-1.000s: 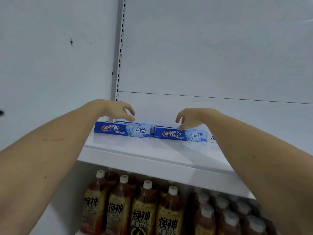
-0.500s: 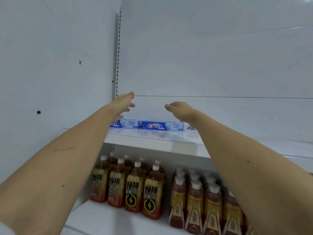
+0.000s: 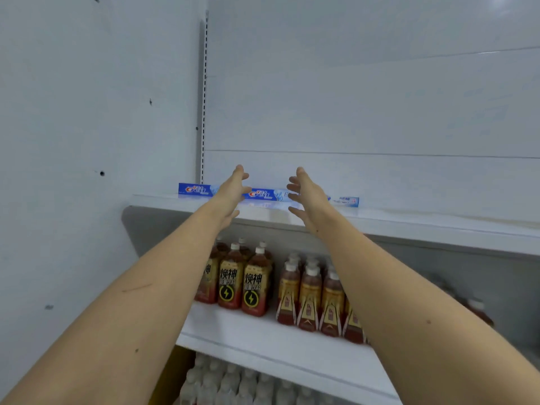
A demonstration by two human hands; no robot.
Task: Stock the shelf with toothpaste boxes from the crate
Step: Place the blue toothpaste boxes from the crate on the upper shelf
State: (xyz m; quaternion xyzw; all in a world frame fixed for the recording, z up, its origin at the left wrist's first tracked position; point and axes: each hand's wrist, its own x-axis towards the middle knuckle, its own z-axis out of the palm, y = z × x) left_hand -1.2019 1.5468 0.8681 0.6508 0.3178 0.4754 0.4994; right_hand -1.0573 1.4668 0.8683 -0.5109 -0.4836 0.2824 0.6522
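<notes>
Three long blue cardboard toothpaste boxes sat in a row at the back of the white metal upper shelf [image 3: 409, 226], lying flat end to end against the white back panel [image 3: 350, 97]. The left box [image 3: 195, 189] was tucked right by the slotted upright rail [image 3: 203, 97], the middle box [image 3: 267, 194] showed between the two hands, and the right box [image 3: 344, 201] was mostly hidden behind the right wrist, so only its paler end was visible. Both bare hands were held up in front of the shelf edge, empty, fingers spread and loose, grasping nothing. The left hand [image 3: 232, 190] overlapped the gap between the left and middle boxes, the right hand [image 3: 304, 194] overlapped the middle box's right end; whether either was touching a box, couldn't tell from this angle. One shelf down were brown drink bottles with yellow-and-black lightning labels [image 3: 239, 282] on the left, and just beside them more brown bottles with red-and-gold labels [image 3: 309, 299]. On the lowest level a cluster of pale capped bottles [image 3: 233, 384] was blurry. The crate wasn't in the shot.
</notes>
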